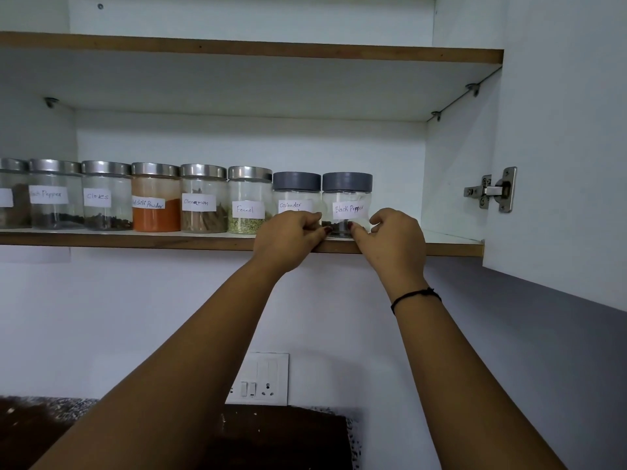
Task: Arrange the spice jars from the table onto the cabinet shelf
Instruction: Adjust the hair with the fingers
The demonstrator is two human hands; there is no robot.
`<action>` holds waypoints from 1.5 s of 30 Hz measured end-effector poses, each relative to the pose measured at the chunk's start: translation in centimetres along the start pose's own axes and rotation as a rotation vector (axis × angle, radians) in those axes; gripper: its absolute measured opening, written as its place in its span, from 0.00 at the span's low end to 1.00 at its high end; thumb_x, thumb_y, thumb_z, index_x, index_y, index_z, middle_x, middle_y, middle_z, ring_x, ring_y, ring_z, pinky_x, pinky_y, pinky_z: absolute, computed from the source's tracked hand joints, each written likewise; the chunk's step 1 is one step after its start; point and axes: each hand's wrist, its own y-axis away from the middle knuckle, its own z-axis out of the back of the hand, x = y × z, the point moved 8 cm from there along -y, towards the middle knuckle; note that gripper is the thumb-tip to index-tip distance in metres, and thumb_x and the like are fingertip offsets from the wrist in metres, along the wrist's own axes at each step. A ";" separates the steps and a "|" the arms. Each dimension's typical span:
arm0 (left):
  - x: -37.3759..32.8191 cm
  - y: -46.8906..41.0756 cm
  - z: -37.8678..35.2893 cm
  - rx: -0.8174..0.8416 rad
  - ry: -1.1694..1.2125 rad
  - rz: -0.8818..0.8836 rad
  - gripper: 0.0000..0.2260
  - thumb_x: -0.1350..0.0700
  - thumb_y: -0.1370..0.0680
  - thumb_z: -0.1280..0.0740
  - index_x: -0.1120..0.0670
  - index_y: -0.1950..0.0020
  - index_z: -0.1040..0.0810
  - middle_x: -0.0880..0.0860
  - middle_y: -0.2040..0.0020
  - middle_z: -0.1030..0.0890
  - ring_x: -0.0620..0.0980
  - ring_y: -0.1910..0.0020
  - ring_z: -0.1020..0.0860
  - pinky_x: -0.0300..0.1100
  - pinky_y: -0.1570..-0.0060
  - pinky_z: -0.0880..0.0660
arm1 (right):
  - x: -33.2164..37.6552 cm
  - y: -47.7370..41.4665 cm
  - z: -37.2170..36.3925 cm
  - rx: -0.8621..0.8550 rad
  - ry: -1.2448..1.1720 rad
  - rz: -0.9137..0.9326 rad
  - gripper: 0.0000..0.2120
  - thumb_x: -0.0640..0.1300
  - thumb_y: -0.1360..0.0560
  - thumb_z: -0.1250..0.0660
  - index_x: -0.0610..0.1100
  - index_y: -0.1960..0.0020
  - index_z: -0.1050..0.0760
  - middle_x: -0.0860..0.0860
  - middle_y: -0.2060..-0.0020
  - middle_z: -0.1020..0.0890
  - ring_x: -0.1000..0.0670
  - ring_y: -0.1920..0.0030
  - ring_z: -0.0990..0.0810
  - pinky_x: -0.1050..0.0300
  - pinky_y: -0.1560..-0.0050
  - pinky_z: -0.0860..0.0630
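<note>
my left hand [291,236] and right hand [395,238] pinch the black pepper jar [347,201] low at its sides; it stands upright on the shelf [135,239], ending the row.

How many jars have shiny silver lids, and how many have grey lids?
Silver-lid jars: 6 (cut-off edge jar, left Pepper jar, Cloves jar, chilli powder jar, Cinnamon jar, Fennel jar)
Grey-lid jars: 2 (Coriander jar, Black Pepper jar)
Total: 8 jars
</note>
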 end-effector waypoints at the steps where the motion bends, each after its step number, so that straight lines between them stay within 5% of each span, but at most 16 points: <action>1: 0.0 0.1 0.0 -0.008 0.002 -0.001 0.17 0.45 0.19 0.36 0.47 0.31 0.23 0.46 0.38 0.18 0.49 0.38 0.22 0.45 0.43 0.25 | 0.1 0.0 0.0 -0.001 0.004 -0.001 0.20 0.57 0.26 0.29 0.40 0.46 0.20 0.45 0.53 0.16 0.45 0.50 0.18 0.58 0.57 0.27; 27: 0.1 -0.2 -0.1 -0.025 -0.008 -0.018 0.17 0.45 0.19 0.36 0.48 0.33 0.21 0.47 0.39 0.17 0.49 0.42 0.21 0.42 0.47 0.25 | 0.6 0.4 0.1 -0.086 0.115 0.009 0.22 0.65 0.28 0.31 0.45 0.56 0.21 0.49 0.59 0.19 0.49 0.58 0.21 0.58 0.65 0.33; 31: 0.0 0.1 0.2 -0.033 -0.001 -0.010 0.16 0.45 0.19 0.36 0.47 0.35 0.20 0.49 0.44 0.15 0.49 0.46 0.19 0.45 0.47 0.22 | 0.6 0.5 0.0 -0.083 0.104 0.032 0.20 0.62 0.27 0.32 0.44 0.55 0.20 0.49 0.59 0.19 0.50 0.61 0.24 0.59 0.65 0.34; 38: -0.1 0.5 0.2 -0.094 0.000 -0.026 0.14 0.47 0.19 0.35 0.47 0.36 0.19 0.47 0.44 0.15 0.48 0.45 0.19 0.37 0.55 0.29 | 0.4 0.6 0.1 -0.037 0.057 0.022 0.11 0.53 0.25 0.32 0.45 0.53 0.18 0.48 0.55 0.16 0.47 0.55 0.19 0.59 0.62 0.31; 45: 0.5 2.2 1.8 -0.165 -0.006 -0.073 0.10 0.53 0.19 0.35 0.47 0.43 0.15 0.48 0.52 0.14 0.49 0.54 0.18 0.41 0.58 0.24 | 2.2 1.1 3.1 0.062 -0.309 -0.047 0.10 0.49 0.26 0.32 0.46 0.63 0.19 0.51 0.65 0.16 0.47 0.64 0.15 0.48 0.57 0.18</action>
